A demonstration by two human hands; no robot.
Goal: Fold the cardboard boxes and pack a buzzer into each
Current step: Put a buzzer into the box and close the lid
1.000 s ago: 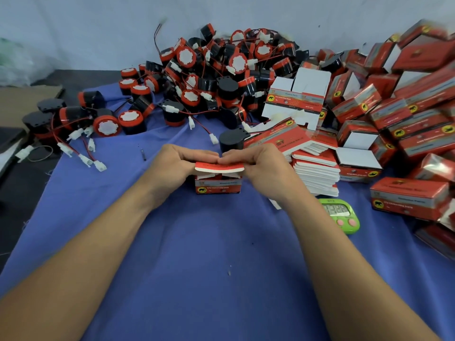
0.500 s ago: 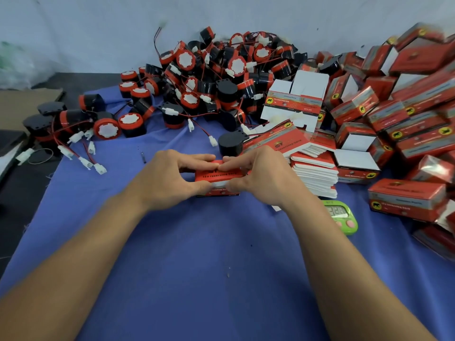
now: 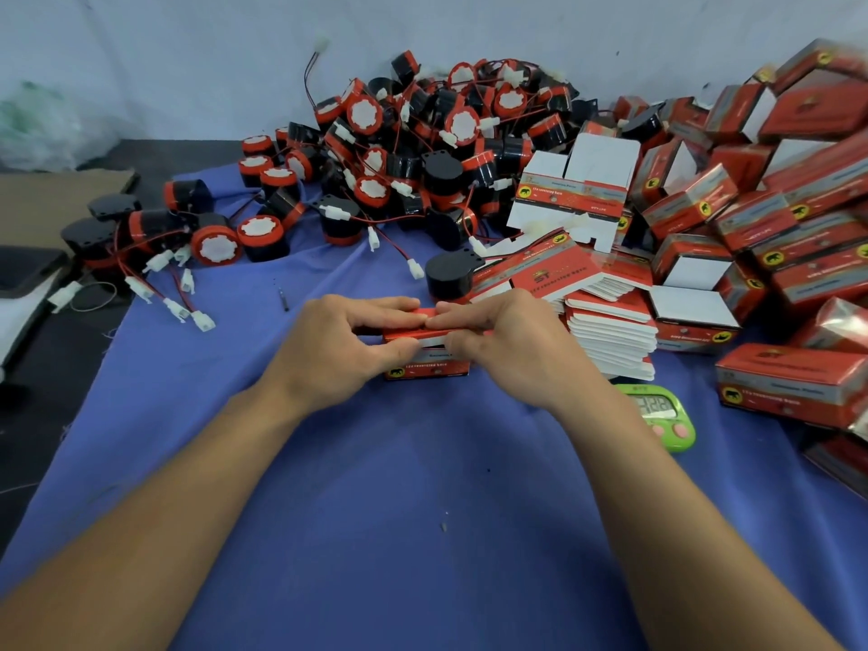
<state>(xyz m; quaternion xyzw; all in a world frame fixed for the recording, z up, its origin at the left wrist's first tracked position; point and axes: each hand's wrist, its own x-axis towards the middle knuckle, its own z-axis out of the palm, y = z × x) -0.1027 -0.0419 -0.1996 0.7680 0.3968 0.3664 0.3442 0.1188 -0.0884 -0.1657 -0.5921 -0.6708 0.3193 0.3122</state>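
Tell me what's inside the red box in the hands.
Only a dark slit shows under the white flap of the red box. The left hand and right hand grip its lid; the contents are hidden.

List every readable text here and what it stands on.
"ST": on top flat carton of the stack.
Print on held box: too blurred to read.
Digits on timer: blurred, unreadable.
Print on packed boxes at right: too small.
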